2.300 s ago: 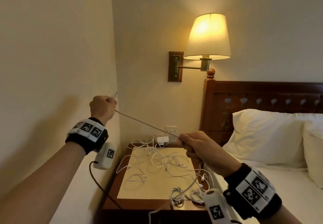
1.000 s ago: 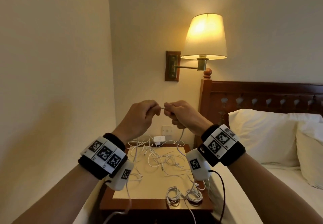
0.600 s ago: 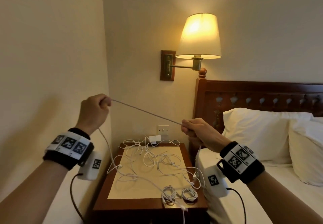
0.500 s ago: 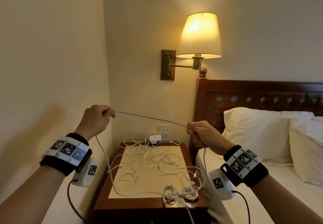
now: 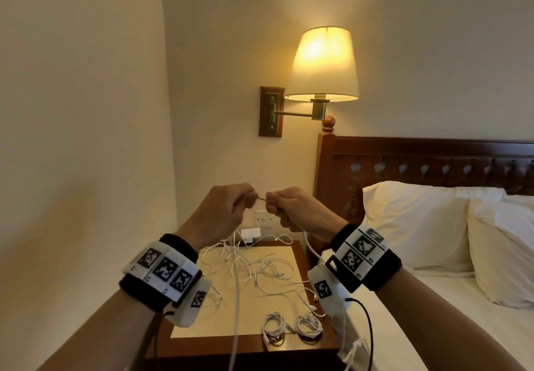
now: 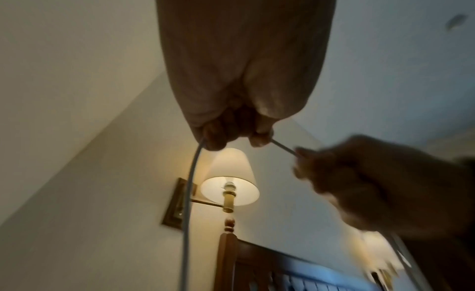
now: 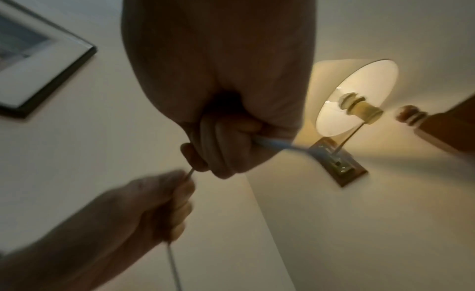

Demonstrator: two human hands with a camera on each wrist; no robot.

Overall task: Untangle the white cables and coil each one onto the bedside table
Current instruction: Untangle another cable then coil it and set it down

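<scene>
Hands meet above the table [image 5: 299, 258]: the left hand [image 5: 224, 211] and right hand [image 5: 297, 211] each have fingers curled round one white cable [image 5: 261, 198], pinching a short stretch of it between them. From each fist the cable hangs down toward the table, where loose cables [image 5: 260, 269] lie tangled and two coils [image 5: 291, 327] sit side by side near the front edge. A lit lamp [image 5: 323, 64] hangs on the wall behind.

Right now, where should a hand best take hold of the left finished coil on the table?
Pinch the left coil across its bundled loops from above, probably at its near side: it lies flat by the bedside table's front edge, beside the right coil.
</scene>
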